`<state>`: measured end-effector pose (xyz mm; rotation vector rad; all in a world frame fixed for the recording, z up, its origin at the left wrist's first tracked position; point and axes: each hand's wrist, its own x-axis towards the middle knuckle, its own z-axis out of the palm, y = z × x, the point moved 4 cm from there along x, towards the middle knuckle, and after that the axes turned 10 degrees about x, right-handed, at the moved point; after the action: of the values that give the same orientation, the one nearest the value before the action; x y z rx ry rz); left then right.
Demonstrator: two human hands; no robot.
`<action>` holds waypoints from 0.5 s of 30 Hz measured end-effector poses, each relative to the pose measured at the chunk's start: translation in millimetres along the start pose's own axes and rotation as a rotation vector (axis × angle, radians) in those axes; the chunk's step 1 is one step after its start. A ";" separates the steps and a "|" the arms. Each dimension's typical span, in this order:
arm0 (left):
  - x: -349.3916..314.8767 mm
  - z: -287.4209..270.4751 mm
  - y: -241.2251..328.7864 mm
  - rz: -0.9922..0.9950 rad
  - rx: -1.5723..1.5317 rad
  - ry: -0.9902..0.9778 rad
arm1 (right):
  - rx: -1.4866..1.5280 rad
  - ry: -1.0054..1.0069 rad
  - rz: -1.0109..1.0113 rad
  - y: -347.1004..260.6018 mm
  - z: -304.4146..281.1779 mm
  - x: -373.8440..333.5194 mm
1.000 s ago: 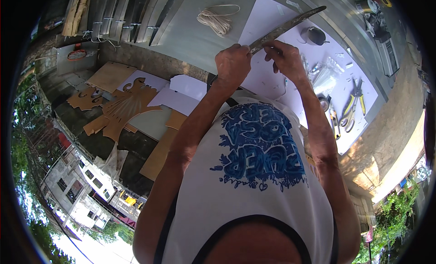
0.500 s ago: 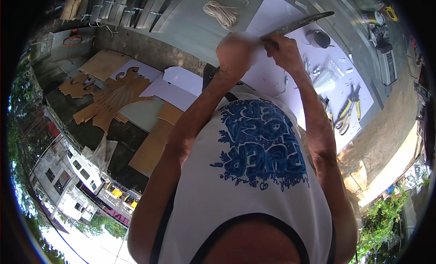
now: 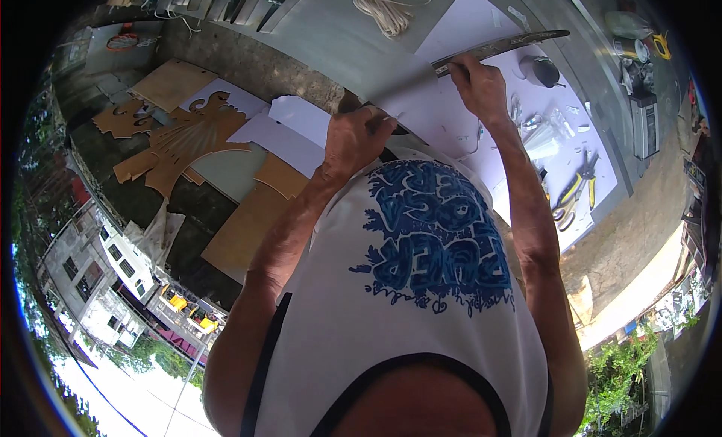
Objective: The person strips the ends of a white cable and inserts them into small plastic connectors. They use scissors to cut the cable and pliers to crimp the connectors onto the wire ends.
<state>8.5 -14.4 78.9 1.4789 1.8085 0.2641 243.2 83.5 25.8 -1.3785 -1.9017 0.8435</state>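
Note:
A long, narrow, curved blade-like strip (image 3: 519,43), dark with pale marks on its right part, slants across the work table. My right hand (image 3: 483,89) is closed on it near its middle, thumb and fingers pinching the lower edge. The strip's left half is smeared and runs down toward my left hand. My left hand (image 3: 356,142) is closed at the table's near edge, its fingertips pressed together beside the strip's left end. A small pale bit seems to show at those fingertips, too small to name. White paper (image 3: 470,16) lies beneath the strip.
Coiled pale cord (image 3: 383,14) lies at the far side. Right of my right hand are a dark round container (image 3: 540,71), clear plastic bags (image 3: 547,136), yellow-black pliers (image 3: 587,174) and scissors (image 3: 564,210). Brown cut-out boards (image 3: 197,136) lie low at left.
My left hand has drawn away from my right hand, down and to the left, toward the table's near edge. My right hand keeps its grip on the strip.

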 end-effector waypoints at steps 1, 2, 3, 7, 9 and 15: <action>-3.5 9.2 -8.3 0.013 0.069 -0.058 | -0.009 -0.001 0.029 -0.8 0.7 -0.4; -6.7 17.6 -15.5 0.026 0.137 -0.117 | -0.018 -0.001 0.058 -0.8 1.6 -0.8; -6.6 23.2 -20.0 0.010 0.122 -0.147 | -0.020 0.000 0.060 0.0 2.9 -1.0; 2.7 39.5 -20.7 0.084 0.171 0.016 | -0.025 0.003 0.063 4.7 6.9 -1.2; 10.8 52.0 -21.1 0.116 0.221 0.136 | -0.014 -0.001 0.078 7.4 7.3 1.0; 12.3 55.8 -16.2 0.096 0.104 0.042 | 0.005 0.010 0.116 17.0 7.5 1.9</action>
<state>33.3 -24.9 26.0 1.6466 1.8102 0.2536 246.1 88.6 8.1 -1.4991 -1.8243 0.8951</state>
